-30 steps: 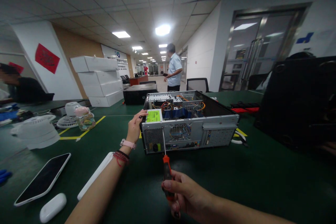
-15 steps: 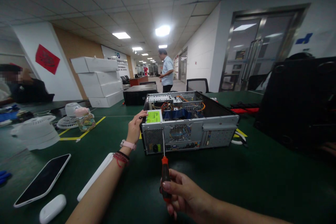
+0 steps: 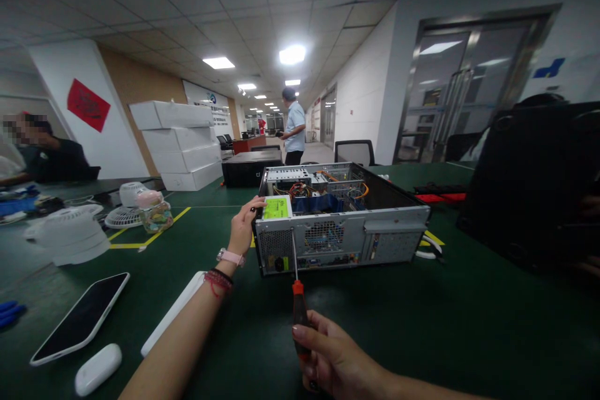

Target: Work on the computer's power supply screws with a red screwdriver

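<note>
An opened computer case (image 3: pixel 347 226) lies on its side, its rear panel facing me. My left hand (image 3: pixel 242 226) grips the case's left rear corner, fingertips over the edge beside the power supply (image 3: pixel 277 207) with its green label. In my right hand (image 3: pixel 332 350) is a screwdriver (image 3: pixel 300 312) with a dark and red handle. Its shaft points up and away, and the tip is at the rear panel near the power supply's right edge. The screw head itself is too small to make out. Wires and a blue ribbon cable (image 3: pixel 323 202) show inside the case.
On the left lie a phone (image 3: pixel 82 315), a white earbud case (image 3: pixel 98 369) and a long white object (image 3: pixel 173 312). Behind are a jar (image 3: pixel 154 212), a white fan (image 3: pixel 124 215) and stacked white boxes (image 3: pixel 180 144). A large black panel (image 3: pixel 525 187) stands at right. People are beyond.
The view has shifted slightly. My right hand and the screwdriver handle sit a little lower and to the right, with the tip still at the panel. My left hand keeps its hold.
</note>
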